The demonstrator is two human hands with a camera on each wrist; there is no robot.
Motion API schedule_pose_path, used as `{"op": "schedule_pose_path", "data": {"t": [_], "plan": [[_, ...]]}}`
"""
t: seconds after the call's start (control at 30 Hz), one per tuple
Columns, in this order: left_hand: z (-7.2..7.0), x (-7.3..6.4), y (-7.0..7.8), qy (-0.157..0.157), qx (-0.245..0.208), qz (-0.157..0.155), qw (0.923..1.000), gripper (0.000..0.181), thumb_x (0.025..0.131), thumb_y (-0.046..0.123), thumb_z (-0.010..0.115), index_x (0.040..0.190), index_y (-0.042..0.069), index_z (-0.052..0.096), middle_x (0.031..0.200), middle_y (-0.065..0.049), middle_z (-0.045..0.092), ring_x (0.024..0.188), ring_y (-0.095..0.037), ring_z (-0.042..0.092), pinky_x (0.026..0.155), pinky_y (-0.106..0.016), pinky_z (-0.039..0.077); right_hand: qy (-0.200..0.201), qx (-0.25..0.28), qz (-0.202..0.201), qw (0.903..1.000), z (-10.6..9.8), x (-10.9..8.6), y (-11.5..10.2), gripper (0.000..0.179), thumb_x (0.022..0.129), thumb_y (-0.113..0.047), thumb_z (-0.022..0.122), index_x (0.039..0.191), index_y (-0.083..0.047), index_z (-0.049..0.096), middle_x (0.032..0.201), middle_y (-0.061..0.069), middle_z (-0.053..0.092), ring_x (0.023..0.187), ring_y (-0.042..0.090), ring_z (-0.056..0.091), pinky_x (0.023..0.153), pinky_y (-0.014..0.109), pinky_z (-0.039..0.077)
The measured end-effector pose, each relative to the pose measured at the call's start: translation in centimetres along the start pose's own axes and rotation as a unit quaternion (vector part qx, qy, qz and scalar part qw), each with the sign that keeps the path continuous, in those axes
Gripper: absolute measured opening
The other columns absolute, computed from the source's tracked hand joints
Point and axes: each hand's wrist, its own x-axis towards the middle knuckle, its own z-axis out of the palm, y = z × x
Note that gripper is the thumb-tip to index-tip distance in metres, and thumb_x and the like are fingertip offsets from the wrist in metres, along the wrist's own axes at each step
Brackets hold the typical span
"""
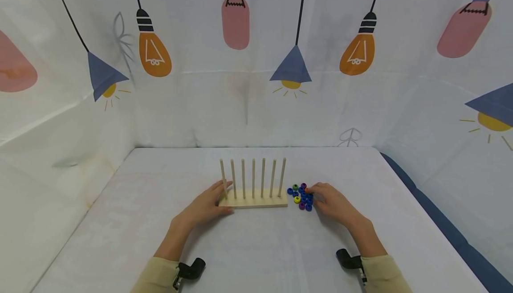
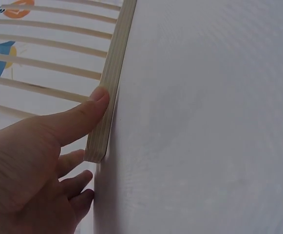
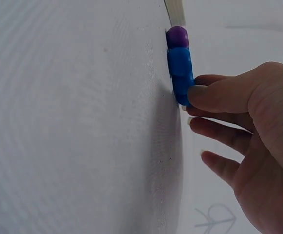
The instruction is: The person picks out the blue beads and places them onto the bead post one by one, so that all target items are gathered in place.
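A pale wooden peg rack (image 1: 260,201) stands upright near the middle of the table, with several thin dowels rising from its flat base. My left hand (image 1: 205,205) grips the base's left end; in the left wrist view the thumb (image 2: 98,95) lies on the base's front edge, other fingers behind it. Right of the rack lies a pile of beads (image 1: 303,196), mostly blue, with purple, green, yellow and orange ones. My right hand (image 1: 333,201) is at the pile's right side, thumb and fingers relaxed against it. In the right wrist view the thumb touches a blue bead (image 3: 181,85).
A white cloth covers the table (image 1: 256,248). Behind it and at both sides hang white sheets (image 1: 248,106) printed with lamps and bulbs. A dark blue strip (image 1: 433,213) shows along the right table edge.
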Motion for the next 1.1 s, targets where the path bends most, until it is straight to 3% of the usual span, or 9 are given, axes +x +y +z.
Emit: {"op": "schedule_pose_path", "data": {"t": [0.2, 0.6, 0.93, 1.1], "plan": [[0.15, 0.16, -0.01, 0.003, -0.011, 0.000, 0.9999, 0.078, 0.087, 0.038, 0.076, 0.153, 0.017, 0.041, 0.158, -0.012, 0.040, 0.146, -0.034, 0.038, 0.118, -0.053, 0.033, -0.005, -0.011, 0.012, 0.9998, 0.15, 0.13, -0.14, 0.033, 0.086, 0.003, 0.068, 0.117, -0.007, 0.071, 0.112, 0.008, 0.069, 0.110, 0.029, 0.063, 0.097, 0.050, 0.052], [0.11, 0.14, 0.24, 0.015, -0.047, -0.003, 0.9988, 0.064, 0.085, 0.027, 0.078, 0.142, 0.010, 0.054, 0.148, -0.012, 0.053, 0.140, -0.032, 0.047, 0.115, -0.050, 0.038, -0.004, -0.021, 0.027, 0.9994, -0.05, 0.29, -0.61, 0.026, 0.085, 0.002, 0.070, 0.110, -0.005, 0.074, 0.102, 0.005, 0.070, 0.102, 0.026, 0.064, 0.092, 0.047, 0.054], [0.12, 0.12, 0.46, 0.017, -0.072, -0.006, 0.9972, 0.064, 0.085, 0.022, 0.079, 0.142, 0.007, 0.055, 0.150, -0.012, 0.051, 0.142, -0.033, 0.044, 0.116, -0.050, 0.037, 0.003, -0.029, 0.027, 0.9992, 0.25, 0.30, -0.56, 0.024, 0.083, 0.003, 0.073, 0.105, -0.005, 0.076, 0.095, 0.004, 0.068, 0.094, 0.022, 0.064, 0.086, 0.045, 0.055], [0.29, 0.26, 0.35, 0.027, -0.063, -0.011, 0.9976, 0.061, 0.084, 0.021, 0.080, 0.139, 0.008, 0.058, 0.144, -0.012, 0.057, 0.137, -0.030, 0.050, 0.112, -0.047, 0.042, -0.009, -0.023, 0.036, 0.9990, 0.06, 0.48, -0.63, 0.023, 0.083, 0.003, 0.072, 0.104, -0.004, 0.076, 0.094, 0.004, 0.068, 0.092, 0.021, 0.063, 0.085, 0.044, 0.055]]}}
